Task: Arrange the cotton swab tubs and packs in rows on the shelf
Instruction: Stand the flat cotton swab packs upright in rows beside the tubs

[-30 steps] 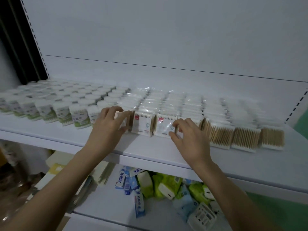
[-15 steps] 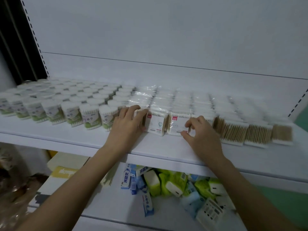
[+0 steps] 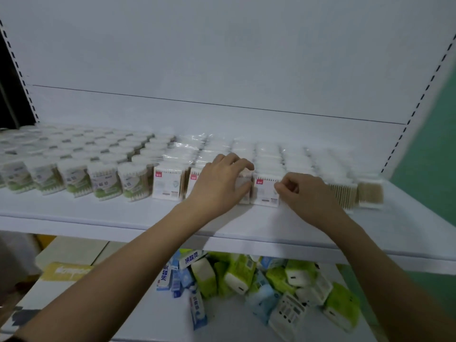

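White pack (image 3: 265, 191) between left hand (image 3: 219, 186), right hand (image 3: 304, 193)

Bare shelf (image 3: 98, 213) front strip; packed tubs (image 3: 103, 183) and packs (image 3: 167, 183) behind.

Lower shelf (image 3: 158, 324): a loose heap of green packets (image 3: 235, 272), pale blue packets (image 3: 262, 296) and small blue-and-white boxes (image 3: 164, 277). Far left: a yellow-topped box (image 3: 66, 271).
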Available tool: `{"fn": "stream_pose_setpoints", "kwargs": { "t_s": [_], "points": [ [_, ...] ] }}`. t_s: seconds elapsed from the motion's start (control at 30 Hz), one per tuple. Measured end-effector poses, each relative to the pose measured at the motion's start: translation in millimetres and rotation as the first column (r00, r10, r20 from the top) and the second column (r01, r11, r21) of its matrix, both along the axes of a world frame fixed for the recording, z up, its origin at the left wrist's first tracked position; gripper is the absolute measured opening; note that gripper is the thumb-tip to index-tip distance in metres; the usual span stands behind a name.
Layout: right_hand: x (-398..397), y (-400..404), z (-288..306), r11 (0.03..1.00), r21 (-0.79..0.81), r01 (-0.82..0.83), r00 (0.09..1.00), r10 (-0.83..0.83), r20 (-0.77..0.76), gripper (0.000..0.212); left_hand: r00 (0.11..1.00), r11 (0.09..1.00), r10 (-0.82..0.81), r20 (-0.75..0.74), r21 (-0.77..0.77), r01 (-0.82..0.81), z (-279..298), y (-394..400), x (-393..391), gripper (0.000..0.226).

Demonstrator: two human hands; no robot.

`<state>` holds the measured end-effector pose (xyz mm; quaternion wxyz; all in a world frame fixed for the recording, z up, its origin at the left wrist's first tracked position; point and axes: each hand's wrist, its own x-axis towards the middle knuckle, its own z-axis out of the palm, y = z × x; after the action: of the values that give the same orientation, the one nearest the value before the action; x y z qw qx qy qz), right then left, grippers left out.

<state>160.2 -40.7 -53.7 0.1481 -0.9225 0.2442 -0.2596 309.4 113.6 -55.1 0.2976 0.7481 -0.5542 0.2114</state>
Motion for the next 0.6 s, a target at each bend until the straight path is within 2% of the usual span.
{"fn": "stream_pose_setpoints", "kwargs": {
  "t_s": [0.1, 0.2, 0.37, 0.47, 0.53, 0.6],
  "points": [
    [-22, -21, 8, 0.999, 0.034, -0.027, 0.999, 0.026, 0.023, 0.034, 0.991, 0.998, -0.059, -0.122, 0.004, 0.060, 12, -33, -25, 0.032],
    [-48, -47, 8, 0.998, 0.033, -0.046, 0.999, 0.045, 0.023, 0.031, 0.987, 0.998, -0.043, -0.157, 0.039, 0.050, 15, -65, -49, 0.038],
    [-88, -91, -12, 0.979, 0.112, -0.170, 0.982, 0.158, 0.106, 0.025, 0.995, 0.972, 0.094, -0.033, 0.218, -0.084, 6, -111, -78, 0.048],
    [-101, -105, -36, 0.945, 0.180, -0.273, 0.957, 0.249, 0.147, 0.017, 0.989, 0.969, 0.148, -0.011, 0.202, -0.143, 0, -123, -88, 0.043],
    [-107, -110, -52, 0.933, 0.140, -0.330, 0.941, 0.314, 0.129, 0.010, 0.985, 0.975, 0.166, -0.039, 0.159, -0.158, -3, -126, -93, 0.036],
    [-111, -113, -63, 0.927, 0.030, -0.373, 0.925, 0.369, 0.086, 0.007, 0.984, 0.978, 0.166, -0.065, 0.141, -0.156, -2, -125, -96, 0.029]
  ]
}}
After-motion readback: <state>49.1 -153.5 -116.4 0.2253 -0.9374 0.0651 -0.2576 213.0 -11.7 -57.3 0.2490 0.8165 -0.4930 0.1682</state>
